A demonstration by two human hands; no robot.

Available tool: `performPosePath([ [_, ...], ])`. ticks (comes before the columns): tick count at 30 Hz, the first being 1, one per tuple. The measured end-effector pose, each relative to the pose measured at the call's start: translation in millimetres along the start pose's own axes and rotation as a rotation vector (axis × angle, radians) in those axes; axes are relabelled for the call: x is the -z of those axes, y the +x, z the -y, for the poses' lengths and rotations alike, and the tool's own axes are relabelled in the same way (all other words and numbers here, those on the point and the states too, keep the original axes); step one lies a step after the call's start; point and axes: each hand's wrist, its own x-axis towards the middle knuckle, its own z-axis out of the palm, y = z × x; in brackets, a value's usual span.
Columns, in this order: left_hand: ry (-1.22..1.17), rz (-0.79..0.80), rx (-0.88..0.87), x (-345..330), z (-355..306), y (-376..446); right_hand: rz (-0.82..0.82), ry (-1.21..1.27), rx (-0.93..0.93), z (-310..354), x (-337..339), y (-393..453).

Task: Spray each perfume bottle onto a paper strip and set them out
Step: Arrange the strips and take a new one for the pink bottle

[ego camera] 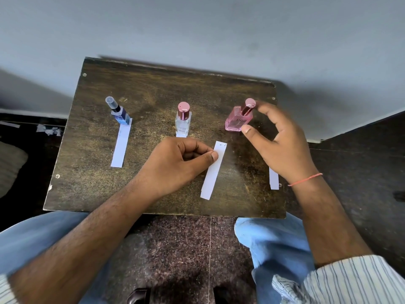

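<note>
While two strips beyond the left hand (175, 163) lie placed, it pinches the third strip (213, 170) and the right hand (278, 137), unclenched, nears the pink bottle (237, 121).

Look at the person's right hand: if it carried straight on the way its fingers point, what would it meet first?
Most likely the pink bottle. The right hand is open around it, fingertips beside its cap, though actual contact is unclear.

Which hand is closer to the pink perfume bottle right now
Right. The right hand is open around the pink perfume bottle, fingertips at its cap and thumb by its base. The left hand is nearer the person, pinching a paper strip.
</note>
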Motion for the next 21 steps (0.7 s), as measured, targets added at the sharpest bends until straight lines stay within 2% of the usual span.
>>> performPosePath([
  [12,0.012,-0.008,0.009,0,2,2,0.024,0.136,-0.126,3,-10,1],
  [15,0.033,-0.012,-0.009,-2,2,3,0.006,0.102,-0.134,1,-8,0],
  [21,0.036,0.008,-0.05,-7,4,5,-0.084,0.484,-0.045,12,-1,-5],
])
